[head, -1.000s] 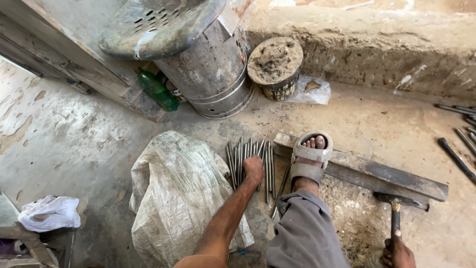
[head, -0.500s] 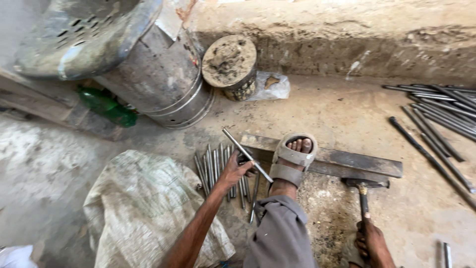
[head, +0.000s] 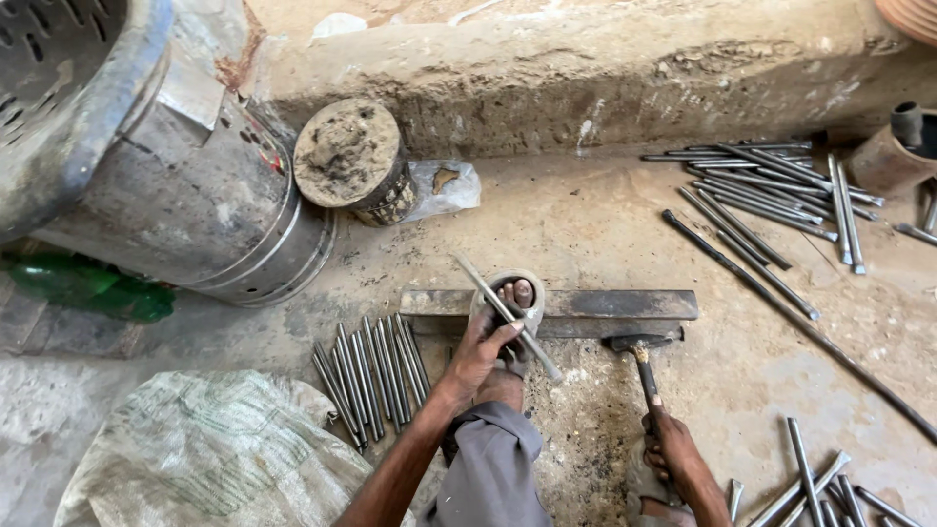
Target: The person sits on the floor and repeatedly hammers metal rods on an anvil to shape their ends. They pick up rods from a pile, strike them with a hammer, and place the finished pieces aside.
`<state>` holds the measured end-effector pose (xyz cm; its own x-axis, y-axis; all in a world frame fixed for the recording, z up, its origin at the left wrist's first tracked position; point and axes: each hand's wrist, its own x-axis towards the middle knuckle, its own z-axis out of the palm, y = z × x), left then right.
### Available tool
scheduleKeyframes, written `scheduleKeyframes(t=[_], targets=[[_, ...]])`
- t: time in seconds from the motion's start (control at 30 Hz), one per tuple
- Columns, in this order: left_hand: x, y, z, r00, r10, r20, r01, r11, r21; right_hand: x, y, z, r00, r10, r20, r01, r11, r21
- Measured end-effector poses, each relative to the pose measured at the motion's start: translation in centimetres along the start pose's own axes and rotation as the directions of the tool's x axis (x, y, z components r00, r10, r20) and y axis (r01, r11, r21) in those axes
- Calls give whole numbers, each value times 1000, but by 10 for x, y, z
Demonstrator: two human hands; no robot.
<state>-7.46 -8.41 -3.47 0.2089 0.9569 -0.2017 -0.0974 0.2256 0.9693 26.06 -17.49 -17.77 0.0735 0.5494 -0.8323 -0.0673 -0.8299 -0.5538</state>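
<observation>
rod point(head: 508, 317) partly behind left grip point(head: 478, 351)

- A thin grey metal rod point(head: 506, 315) is held tilted over the flat steel bar point(head: 576, 310).
- A wooden-handled hammer point(head: 644, 366) is rested head-down beside that bar.

Grey rods point(head: 376, 376), green bottle point(head: 93, 293), grey trouser leg point(head: 493, 473), off-white woven sack point(head: 210, 459) w/ faded green print.
</observation>
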Motion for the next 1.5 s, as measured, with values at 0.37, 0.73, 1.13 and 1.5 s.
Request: scheduleKeyframes(t=[0.37, 0.73, 1.13, 1.5], targets=[[86, -60, 43, 732, 451, 511, -665, 313, 678, 4, 0, -9, 1000, -25, 13, 24, 998, 55], [92, -59, 71, 947, -87, 310, -268, 323, 908, 18, 19, -20, 997, -77, -17, 74, 992, -104], [76, -77, 52, 971, -94, 218, -192, 226, 955, -7, 15, -27, 964, -208, -169, 153, 945, -289], [74, -73, 33, 989, -61, 133, -104, 342, 934, -44, -58, -41, 877, -460, -140, 308, 761, -571]])
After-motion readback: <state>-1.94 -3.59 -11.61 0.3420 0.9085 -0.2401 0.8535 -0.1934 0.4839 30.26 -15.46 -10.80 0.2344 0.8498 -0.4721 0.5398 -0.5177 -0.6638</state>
